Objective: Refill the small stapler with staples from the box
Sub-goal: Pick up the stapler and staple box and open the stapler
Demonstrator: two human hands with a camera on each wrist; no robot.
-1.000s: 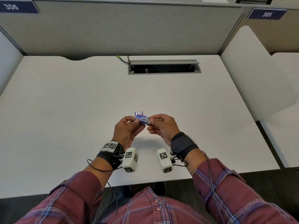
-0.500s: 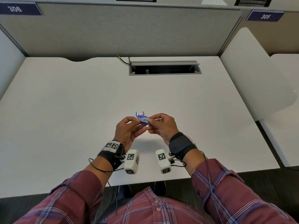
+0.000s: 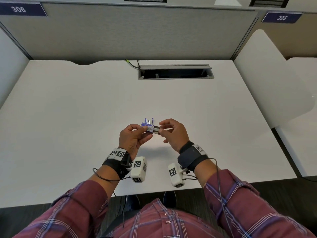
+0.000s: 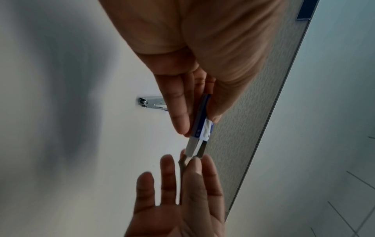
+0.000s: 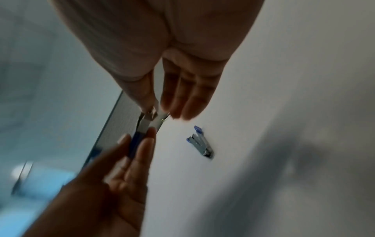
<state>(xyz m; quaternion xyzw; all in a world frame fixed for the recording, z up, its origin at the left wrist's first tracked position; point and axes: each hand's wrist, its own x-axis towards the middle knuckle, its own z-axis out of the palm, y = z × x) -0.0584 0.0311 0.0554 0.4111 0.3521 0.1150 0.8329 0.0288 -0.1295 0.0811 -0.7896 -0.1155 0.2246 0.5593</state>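
the left hand point(image 3: 133, 139) holds a small flat blue and white cardboard staple box point(image 3: 147, 127) up in the air over the white table point(image 3: 68, 117), near the middle of the table's near edge. the thumb and fingers point(image 4: 178, 102) of this hand pinch the box on its flat sides. a shiny silver strip of staples point(image 4: 193, 148) sticks part way out of the box's open end, toward the right hand point(image 3: 173, 133). the right hand's thumb and first finger pinch the far end of the strip, and its other fingers point(image 4: 168, 176) are spread out loose and hold nothing. the small stapler with a silver metal body and blue plastic ends point(image 3: 149, 121) lies on the table just behind the two hands, a bit closer to the near edge than to the far edge. it is opened up, with its blue parts pointing away from the person. no hand touches it. a long grey slot with a lid point(image 3: 175, 72) sits in the table by the far edge, and a dark cable point(image 3: 133, 65) runs into its left end. both arms wear red checked sleeves point(image 3: 72, 208) and black wrist bands point(image 3: 190, 156).
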